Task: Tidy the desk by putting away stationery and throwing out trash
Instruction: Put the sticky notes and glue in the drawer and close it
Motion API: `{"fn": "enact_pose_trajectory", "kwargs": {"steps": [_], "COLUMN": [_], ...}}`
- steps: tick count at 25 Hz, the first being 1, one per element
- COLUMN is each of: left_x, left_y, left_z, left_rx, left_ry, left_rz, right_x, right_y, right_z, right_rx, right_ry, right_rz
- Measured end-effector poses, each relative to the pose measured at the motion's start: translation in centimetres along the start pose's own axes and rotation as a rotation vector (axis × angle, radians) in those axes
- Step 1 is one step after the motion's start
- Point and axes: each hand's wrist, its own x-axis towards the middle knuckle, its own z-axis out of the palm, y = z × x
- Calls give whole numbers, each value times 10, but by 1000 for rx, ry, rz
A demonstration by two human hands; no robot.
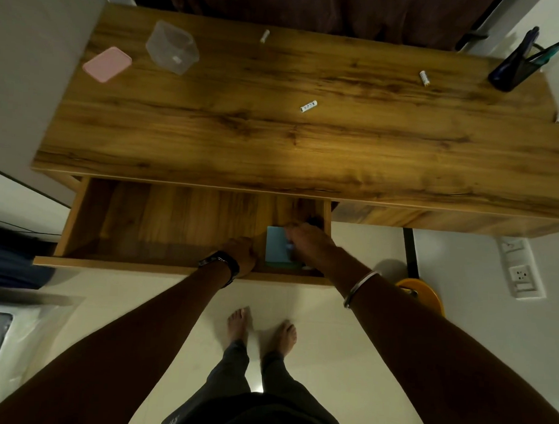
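Observation:
The wooden desk (274, 147) has its left drawer (143, 222) pulled open. A blue note pad (276, 243) lies at the drawer's right end, on top of something green. My right hand (309, 242) reaches into the drawer and its fingers close on the pad's right edge. My left hand (239, 253), with a dark watch on the wrist, grips the drawer's front panel just left of the pad. On the desktop lie three small white batteries: one in the middle (308, 106), one at the right (424, 78) and one at the back (264, 36).
A clear plastic container (171, 47) and its pink lid (107, 64) sit at the desk's back left. A dark pen holder (515, 68) with pens stands at the back right. A yellow object (425, 293) is on the floor by my right arm. My bare feet stand below the drawer.

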Motion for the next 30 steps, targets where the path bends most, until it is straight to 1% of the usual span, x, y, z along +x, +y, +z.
{"fn": "enact_pose_trajectory", "kwargs": {"steps": [2, 5, 6, 9, 13, 14, 15, 16, 17, 18, 19, 21, 23, 27, 30], "left_x": [-2, -8, -10, -16, -24, -27, -30, -35, -39, -43, -45, -46, -46, -43, -36], "left_y": [1, 3, 3, 1, 0, -1, -3, -6, -12, -19, -30, -55, -73, -72, -62], "left_z": [3, 7, 9, 10, 9, 7, 5, 3, 2, 1, 2, 2, -3, -13, -28], "left_rx": [-1, -13, -18, -55, -46, -73, -107, -118, -69, 48, 190, 389, 465, 484, 486], "left_ry": [6, 62, 95, 192, 287, 309, 331, 345, 349, 356, 374, 414, 433, 479, 501], "left_rz": [-6, -8, -3, 1, 53, 104, 185, 289, 400, 494, 552, 539, 480, 423, 323], "right_x": [-2, -5, -5, -4, -1, -1, -4, -9, -15, -23, -31, -40, -41, -35, -28], "right_y": [0, -3, -3, 2, 2, -1, -5, -7, -9, -11, -14, -18, -19, -15, -12], "right_z": [4, 0, -1, -3, -1, -5, -10, -16, -19, -19, -15, 2, 17, 20, 9], "right_rx": [-56, -7, 11, 59, 91, 135, 195, 222, 195, 118, 17, -183, -302, -310, -315], "right_ry": [-79, -165, -157, -63, -98, -60, 20, 137, 247, 294, 277, 238, 278, 414, 441], "right_rz": [-32, 16, 9, -49, -40, -34, -48, -94, -154, -211, -263, -346, -386, -348, -255]}}
